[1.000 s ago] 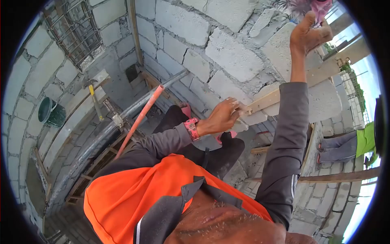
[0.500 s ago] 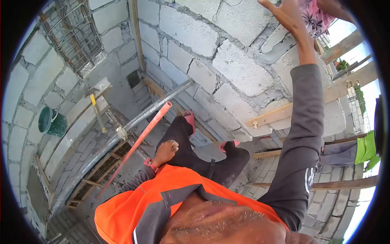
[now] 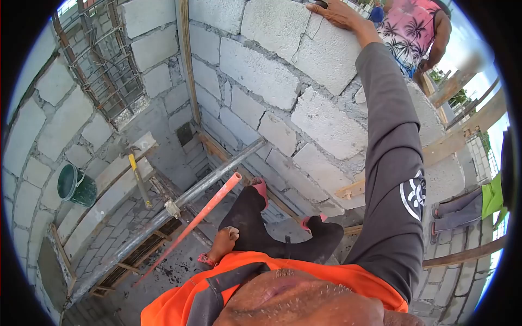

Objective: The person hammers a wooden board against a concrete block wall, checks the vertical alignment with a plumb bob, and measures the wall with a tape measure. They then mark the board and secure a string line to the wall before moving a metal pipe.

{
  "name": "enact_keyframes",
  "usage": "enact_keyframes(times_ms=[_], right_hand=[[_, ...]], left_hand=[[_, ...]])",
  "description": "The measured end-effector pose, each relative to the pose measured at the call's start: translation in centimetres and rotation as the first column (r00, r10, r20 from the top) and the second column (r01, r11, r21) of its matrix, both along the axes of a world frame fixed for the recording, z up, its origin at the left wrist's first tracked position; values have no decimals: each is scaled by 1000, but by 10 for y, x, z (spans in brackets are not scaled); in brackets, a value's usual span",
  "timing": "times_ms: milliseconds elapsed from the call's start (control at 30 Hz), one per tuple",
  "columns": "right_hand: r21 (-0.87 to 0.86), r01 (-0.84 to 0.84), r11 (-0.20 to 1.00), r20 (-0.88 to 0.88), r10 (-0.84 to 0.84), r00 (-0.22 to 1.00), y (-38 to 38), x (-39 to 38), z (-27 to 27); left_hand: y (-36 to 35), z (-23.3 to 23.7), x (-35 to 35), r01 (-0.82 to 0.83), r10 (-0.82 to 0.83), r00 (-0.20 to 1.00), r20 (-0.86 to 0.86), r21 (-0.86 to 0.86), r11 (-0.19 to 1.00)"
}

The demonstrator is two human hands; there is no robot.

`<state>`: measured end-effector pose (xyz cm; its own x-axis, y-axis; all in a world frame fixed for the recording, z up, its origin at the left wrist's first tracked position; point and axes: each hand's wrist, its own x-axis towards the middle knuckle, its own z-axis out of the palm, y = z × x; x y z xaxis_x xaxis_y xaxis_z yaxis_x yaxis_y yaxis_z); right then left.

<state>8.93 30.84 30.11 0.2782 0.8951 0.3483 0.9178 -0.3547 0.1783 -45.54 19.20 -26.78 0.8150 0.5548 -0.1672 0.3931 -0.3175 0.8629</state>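
Note:
My right hand (image 3: 341, 15) reaches up to the top of a pale block wall (image 3: 266, 70), its fingers stretched along the upper edge of a block. Beside the fingertips is a small dark object (image 3: 322, 4), cut by the frame's top. A thin looped wire (image 3: 300, 41) hangs down the block's face close by. My left hand (image 3: 224, 242), with a red watch (image 3: 205, 259) on the wrist, is curled into a fist near my thigh; whatever is inside it, if anything, is hidden.
A metal pipe (image 3: 217, 173) and an orange pipe (image 3: 201, 217) slant beside my legs. On a ledge at left are a green bucket (image 3: 79, 186) and a yellow-handled hammer (image 3: 138, 176). One person (image 3: 413, 32) stands beyond the wall; another person's legs (image 3: 459, 214) show at right.
My right hand has moved left along the wall top, reaching the dark object. My left hand stays curled. The view has shifted, showing more of the wall top and the person behind it.

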Motion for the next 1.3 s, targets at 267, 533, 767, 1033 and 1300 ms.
enact_keyframes(times_ms=[267, 533, 767, 1033, 1300], right_hand=[[178, 48, 983, -70, -36, 997, -10, -32, -4], [323, -85, 943, 235, 7, 972, 1, 3, -29], [140, -72, 988, 264, 32, 964, -3, 11, -29], [203, -116, 972, 428, 19, 904, -17, -20, -39], [185, -713, 677, 799, 319, 510, -49, -68, -41]], left_hand=[[0, -3, -2, -25, 24, 999, -33, -29, 999], [1, -10, -3, -42, 41, 999, -15, -22, 999], [3, -26, -8, -45, 44, 999, 31, 36, 998], [6, -22, -10, -70, 71, 997, 40, -18, 997], [10, -33, -6, 37, -37, 999, 30, -15, 999]])
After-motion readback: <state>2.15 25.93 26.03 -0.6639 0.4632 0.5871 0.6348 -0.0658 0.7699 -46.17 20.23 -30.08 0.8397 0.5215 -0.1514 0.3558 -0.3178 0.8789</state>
